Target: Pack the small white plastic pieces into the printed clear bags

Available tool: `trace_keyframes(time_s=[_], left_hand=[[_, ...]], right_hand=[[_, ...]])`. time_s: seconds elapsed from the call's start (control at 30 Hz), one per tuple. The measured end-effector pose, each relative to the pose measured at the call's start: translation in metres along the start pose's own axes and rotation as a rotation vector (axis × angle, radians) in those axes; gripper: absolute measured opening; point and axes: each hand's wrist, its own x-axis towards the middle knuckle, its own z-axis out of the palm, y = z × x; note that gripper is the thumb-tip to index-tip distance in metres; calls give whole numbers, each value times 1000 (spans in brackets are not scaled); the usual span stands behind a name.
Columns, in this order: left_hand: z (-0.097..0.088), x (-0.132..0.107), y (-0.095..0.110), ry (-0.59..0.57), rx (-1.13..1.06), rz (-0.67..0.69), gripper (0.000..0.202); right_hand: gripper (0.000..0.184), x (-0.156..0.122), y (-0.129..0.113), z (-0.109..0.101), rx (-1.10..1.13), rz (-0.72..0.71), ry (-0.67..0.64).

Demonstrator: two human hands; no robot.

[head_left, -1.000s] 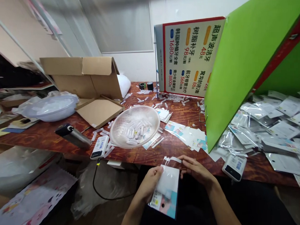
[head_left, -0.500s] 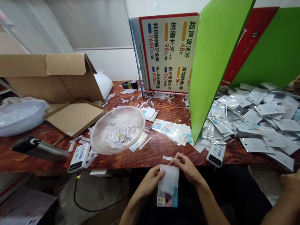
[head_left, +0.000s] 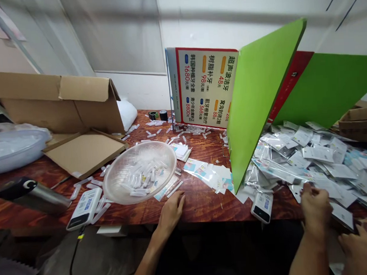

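Loosely open, the left hand [head_left: 170, 212] rests at the counter's [head_left: 204, 205] near edge, just beside a clear packet [head_left: 163, 192] by the bowl [head_left: 111, 172] of small tubes [head_left: 138, 180]. Right of the green panel [head_left: 260, 102], the right hand [head_left: 316, 203], fingers bent, is at the near side of the packet pile [head_left: 319, 153]; whether it grips one, I cannot tell. Another person's hands [head_left: 360, 243] are near right.

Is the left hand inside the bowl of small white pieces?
No, the left hand is outside the bowl, over the front of the table.
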Motion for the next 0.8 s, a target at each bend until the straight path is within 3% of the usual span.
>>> trace_keyframes(time_s=[0.03,0.1,0.2,0.27,0.37,0.47,0.53,0.63,0.7,0.8], left_hand=[[1,4,-4,15,26,13,35],[7,8,-13,31,43,28,36],[21,3,-26,58,-18,34,37],[30,-3,-33,63,-65,32,39],[33,-12,-38,53,-117,24,43],[27,-23,-43,81,-199,-3,46],[22,-31,-46,111,-231,-49,47],[20,-38,-46,123,-245,-101,49],[21,-36,-42,119,-291,-110,51],[22,-22,-34,133,-467,-170,58]], right_hand=[[47,-9,0,4,-75,38,-13],[41,-42,-5,18,-67,-9,-191],[40,-110,-29,59,187,-396,-657],[37,-150,-55,96,243,-620,-762],[38,-182,-90,147,107,-823,-609],[35,-186,-103,177,-162,-941,-530],[26,-185,-102,185,-311,-1069,-493],[30,-183,-97,187,-424,-1284,-411],[28,-180,-96,185,-399,-1357,-371],[21,-175,-98,177,-232,-1352,-297]])
